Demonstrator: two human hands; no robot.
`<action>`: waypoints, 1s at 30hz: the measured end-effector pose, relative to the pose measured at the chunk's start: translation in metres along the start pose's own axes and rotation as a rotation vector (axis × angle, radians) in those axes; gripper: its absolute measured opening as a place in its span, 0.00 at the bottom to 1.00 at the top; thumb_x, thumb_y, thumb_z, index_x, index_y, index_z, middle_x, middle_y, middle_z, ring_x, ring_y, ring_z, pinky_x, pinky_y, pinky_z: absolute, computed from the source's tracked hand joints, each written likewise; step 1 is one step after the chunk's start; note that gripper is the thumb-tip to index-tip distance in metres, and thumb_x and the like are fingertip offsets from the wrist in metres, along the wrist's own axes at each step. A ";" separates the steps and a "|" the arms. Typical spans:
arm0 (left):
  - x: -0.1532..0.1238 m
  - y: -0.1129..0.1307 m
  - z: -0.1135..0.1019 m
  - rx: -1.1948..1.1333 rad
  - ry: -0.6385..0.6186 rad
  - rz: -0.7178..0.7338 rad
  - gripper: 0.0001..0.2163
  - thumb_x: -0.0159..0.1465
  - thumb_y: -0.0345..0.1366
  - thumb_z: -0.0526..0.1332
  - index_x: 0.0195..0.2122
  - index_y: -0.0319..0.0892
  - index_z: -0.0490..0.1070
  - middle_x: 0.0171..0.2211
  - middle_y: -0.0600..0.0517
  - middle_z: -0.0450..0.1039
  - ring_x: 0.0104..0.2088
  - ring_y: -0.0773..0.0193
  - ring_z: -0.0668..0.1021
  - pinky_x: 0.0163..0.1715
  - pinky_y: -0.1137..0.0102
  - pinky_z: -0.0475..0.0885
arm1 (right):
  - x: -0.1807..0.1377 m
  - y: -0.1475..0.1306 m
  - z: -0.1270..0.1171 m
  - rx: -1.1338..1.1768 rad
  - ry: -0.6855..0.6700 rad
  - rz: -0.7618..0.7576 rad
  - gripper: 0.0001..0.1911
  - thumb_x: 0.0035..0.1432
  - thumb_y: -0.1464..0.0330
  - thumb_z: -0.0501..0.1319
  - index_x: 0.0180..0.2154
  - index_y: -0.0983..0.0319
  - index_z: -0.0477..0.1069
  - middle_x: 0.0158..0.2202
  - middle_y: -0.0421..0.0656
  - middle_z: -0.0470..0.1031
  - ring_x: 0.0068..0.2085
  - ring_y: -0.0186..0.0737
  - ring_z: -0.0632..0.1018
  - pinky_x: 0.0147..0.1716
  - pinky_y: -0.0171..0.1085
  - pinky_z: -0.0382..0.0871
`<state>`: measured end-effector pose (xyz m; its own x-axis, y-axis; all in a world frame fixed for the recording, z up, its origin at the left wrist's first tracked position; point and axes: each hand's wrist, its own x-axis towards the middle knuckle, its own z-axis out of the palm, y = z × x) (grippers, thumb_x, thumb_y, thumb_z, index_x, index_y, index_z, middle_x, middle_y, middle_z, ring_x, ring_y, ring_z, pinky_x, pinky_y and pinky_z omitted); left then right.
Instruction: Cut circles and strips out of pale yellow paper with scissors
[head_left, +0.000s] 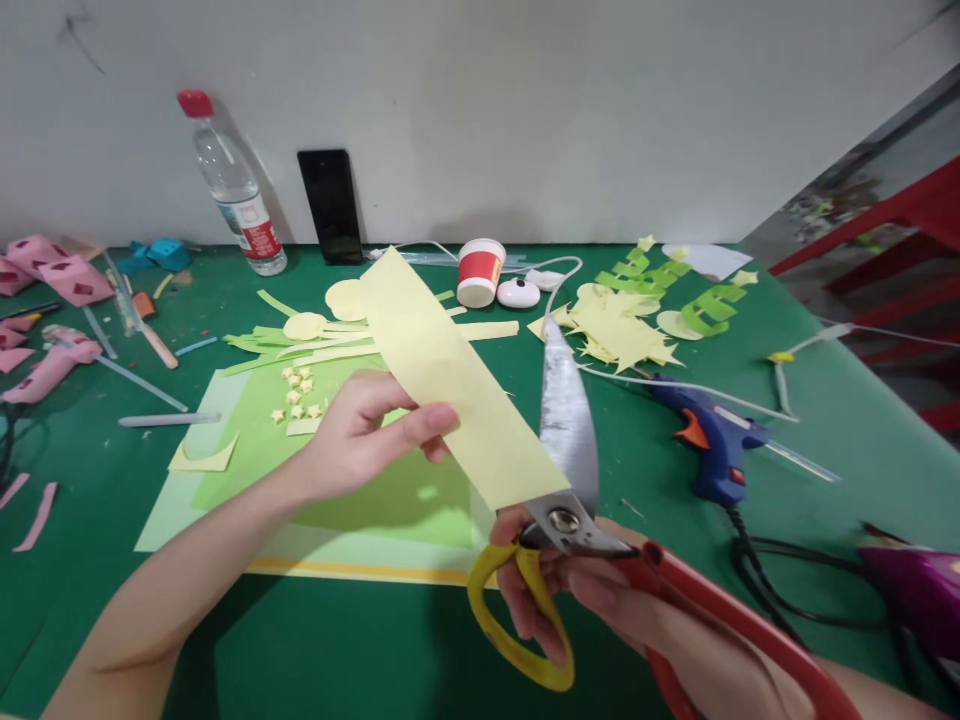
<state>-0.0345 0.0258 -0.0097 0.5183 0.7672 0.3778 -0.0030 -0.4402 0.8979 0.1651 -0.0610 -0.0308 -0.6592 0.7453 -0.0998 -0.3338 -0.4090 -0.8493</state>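
Note:
My left hand [382, 425] pinches a wide pale-yellow paper strip [442, 375], thumb on top and fingers behind it. The strip slants down to the right, and its lower end lies at the parted blades of the scissors [571, 430]. My right hand [622, 600] grips these scissors, which have a red handle reaching toward the lower right. A yellow finger ring [517, 625] surrounds some of its fingers; I cannot tell whether it belongs to the same scissors. Beneath the strip lie green and pale sheets [405, 510] with several small folded paper stars [296, 395].
At the back stand a water bottle [244, 205], a phone [331, 208] and a paper cup [481, 272]. Yellow star cutouts [615, 325] and a blue glue gun [712, 445] with a cable lie right. Paper strips [300, 350] and a pink glue gun [56, 362] lie left.

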 end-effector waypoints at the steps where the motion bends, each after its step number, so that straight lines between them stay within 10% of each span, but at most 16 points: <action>1: 0.000 0.000 0.000 0.007 -0.001 0.005 0.15 0.62 0.37 0.58 0.19 0.38 0.70 0.18 0.53 0.71 0.22 0.71 0.73 0.22 0.78 0.68 | -0.001 0.000 0.000 -0.009 0.002 0.000 0.12 0.60 0.57 0.52 0.41 0.55 0.66 0.26 0.39 0.65 0.24 0.33 0.63 0.26 0.35 0.59; 22: 0.003 -0.004 -0.003 -0.038 -0.021 -0.024 0.14 0.60 0.39 0.60 0.20 0.38 0.71 0.15 0.53 0.69 0.18 0.70 0.71 0.18 0.76 0.66 | -0.003 0.005 -0.002 -0.015 0.126 0.142 0.15 0.56 0.54 0.55 0.36 0.58 0.66 0.19 0.35 0.60 0.17 0.28 0.57 0.15 0.29 0.50; 30: 0.000 -0.009 -0.007 -0.119 -0.067 -0.068 0.12 0.60 0.38 0.59 0.22 0.38 0.71 0.18 0.54 0.70 0.19 0.72 0.71 0.19 0.78 0.66 | 0.000 0.022 -0.014 0.087 -0.159 -0.050 0.17 0.59 0.60 0.54 0.50 0.54 0.63 0.30 0.41 0.68 0.25 0.33 0.66 0.25 0.33 0.62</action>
<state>-0.0400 0.0331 -0.0159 0.5770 0.7584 0.3030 -0.0657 -0.3267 0.9428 0.1673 -0.0621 -0.0568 -0.7361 0.6761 0.0305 -0.4213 -0.4225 -0.8025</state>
